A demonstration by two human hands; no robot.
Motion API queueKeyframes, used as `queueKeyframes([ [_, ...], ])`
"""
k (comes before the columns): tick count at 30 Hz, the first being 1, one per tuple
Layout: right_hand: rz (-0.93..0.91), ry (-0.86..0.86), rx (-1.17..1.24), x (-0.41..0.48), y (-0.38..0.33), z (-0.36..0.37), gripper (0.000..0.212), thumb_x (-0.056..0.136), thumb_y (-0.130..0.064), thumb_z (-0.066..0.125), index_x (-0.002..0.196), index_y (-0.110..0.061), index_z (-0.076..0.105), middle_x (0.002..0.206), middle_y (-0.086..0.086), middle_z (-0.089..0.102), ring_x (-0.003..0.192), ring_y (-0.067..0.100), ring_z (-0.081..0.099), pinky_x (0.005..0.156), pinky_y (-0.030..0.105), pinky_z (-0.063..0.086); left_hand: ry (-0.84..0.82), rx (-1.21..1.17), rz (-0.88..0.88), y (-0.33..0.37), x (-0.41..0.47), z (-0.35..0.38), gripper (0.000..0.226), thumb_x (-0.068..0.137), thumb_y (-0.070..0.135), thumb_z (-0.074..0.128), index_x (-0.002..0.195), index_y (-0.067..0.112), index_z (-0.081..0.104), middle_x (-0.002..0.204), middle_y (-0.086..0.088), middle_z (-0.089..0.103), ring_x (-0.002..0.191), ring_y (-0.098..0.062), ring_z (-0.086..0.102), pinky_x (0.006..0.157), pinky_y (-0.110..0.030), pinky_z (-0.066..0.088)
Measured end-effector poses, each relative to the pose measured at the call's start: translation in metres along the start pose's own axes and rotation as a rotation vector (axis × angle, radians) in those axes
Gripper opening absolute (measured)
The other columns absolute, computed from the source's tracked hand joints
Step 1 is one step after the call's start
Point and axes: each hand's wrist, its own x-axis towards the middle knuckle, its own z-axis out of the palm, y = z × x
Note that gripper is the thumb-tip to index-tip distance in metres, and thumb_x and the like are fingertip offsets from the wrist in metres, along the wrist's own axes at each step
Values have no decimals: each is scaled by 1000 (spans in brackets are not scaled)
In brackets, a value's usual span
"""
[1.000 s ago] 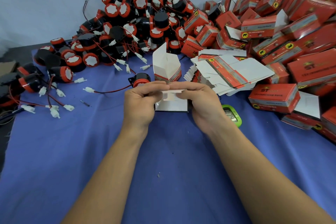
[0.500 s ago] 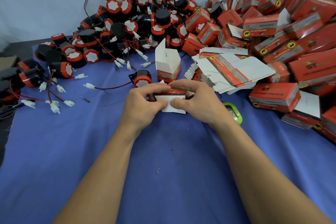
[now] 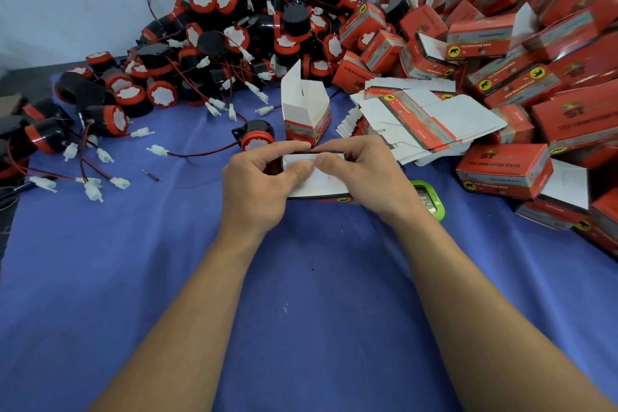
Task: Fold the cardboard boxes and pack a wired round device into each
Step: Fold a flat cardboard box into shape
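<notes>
Both hands hold one small red-and-white cardboard box [image 3: 321, 186] at the table's middle. My left hand [image 3: 259, 186] grips its left side, thumb on the white flap. My right hand [image 3: 366, 177] grips the right side, thumb meeting the left thumb. Just behind the hands lies a black and red round device [image 3: 255, 137] with a red wire and white plug. An upright, half-folded box [image 3: 306, 112] with open white flaps stands beside it. A stack of flat unfolded boxes [image 3: 421, 120] lies to the right.
A big heap of round wired devices [image 3: 240, 27] fills the back left. Red folded boxes [image 3: 521, 53] are piled along the right side. A green-cased small gadget [image 3: 429, 199] lies under my right wrist. Blue cloth [image 3: 301, 278] covers the table.
The box in my hands has been turned and its white flap pressed down; both thumbs now meet on the flap. The hands stayed in about the same place.
</notes>
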Motion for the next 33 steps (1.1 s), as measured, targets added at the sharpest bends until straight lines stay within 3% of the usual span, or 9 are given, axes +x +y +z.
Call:
queueKeyframes([
  [4, 38, -37, 40, -1, -2, 3, 17, 94, -26, 65, 97, -25, 82, 83, 20, 72, 71, 37, 61, 63, 49, 49, 48, 15, -64, -2, 0, 2, 15, 83, 31, 84, 92, 43, 82, 85, 19, 77, 81, -5, 69, 62, -20, 49],
  [12, 126, -143, 69, -4, -4, -1, 22, 90, -30, 65, 106, -31, 80, 89, 1, 78, 84, 30, 72, 70, 41, 53, 78, 74, -53, -3, -1, 2, 17, 83, 27, 85, 87, 43, 79, 78, 26, 74, 77, 5, 68, 56, -9, 45],
  [14, 130, -95, 97, -5, -4, 0, 21, 89, -29, 65, 105, -30, 80, 92, -1, 79, 86, 23, 73, 76, 42, 56, 53, 7, -65, -2, 1, 2, 12, 85, 32, 81, 85, 43, 79, 83, 20, 77, 84, -2, 71, 66, -17, 53],
  [16, 139, -30, 145, -7, -5, 1, 21, 91, -35, 64, 99, -27, 81, 93, 12, 77, 89, 35, 72, 77, 52, 56, 31, -152, -121, 0, 4, 1, 9, 87, 33, 75, 86, 37, 82, 90, 8, 80, 93, -15, 74, 78, -32, 59],
  [18, 158, 27, 157, -8, -7, 2, 32, 96, -47, 59, 93, -24, 82, 96, 26, 73, 94, 46, 68, 80, 59, 54, -9, -251, -148, 2, 5, 0, 13, 88, 29, 71, 87, 32, 84, 93, 3, 81, 94, -19, 76, 78, -34, 61],
  [21, 156, 118, 149, -8, -10, 6, 43, 103, -46, 52, 86, -21, 82, 84, 21, 75, 86, 43, 69, 73, 58, 54, -60, -225, -105, 3, 4, -2, 14, 88, 23, 72, 91, 32, 82, 90, 6, 81, 91, -15, 76, 71, -23, 59],
  [27, 127, 235, 185, -6, -9, 15, 50, 106, -35, 48, 68, -24, 79, 72, -2, 76, 70, 16, 70, 65, 33, 50, -63, -117, -90, 7, -1, 3, 13, 83, 29, 79, 90, 40, 82, 89, 13, 80, 90, -9, 76, 80, -37, 64],
  [31, 66, 207, 157, -5, -9, 20, 38, 98, -37, 57, 71, -18, 76, 63, 6, 68, 62, 14, 56, 59, 42, 44, -16, -253, -179, 11, -2, 7, 15, 86, 39, 76, 89, 28, 86, 90, 2, 81, 92, -20, 77, 87, -47, 63],
  [33, 5, 211, 122, -6, -10, 22, 23, 91, -36, 67, 76, -22, 76, 58, -4, 63, 59, 8, 53, 56, 36, 43, 67, -360, -248, 9, 1, 6, 24, 86, 46, 72, 87, 26, 86, 88, 1, 81, 89, -18, 76, 78, -38, 62],
])
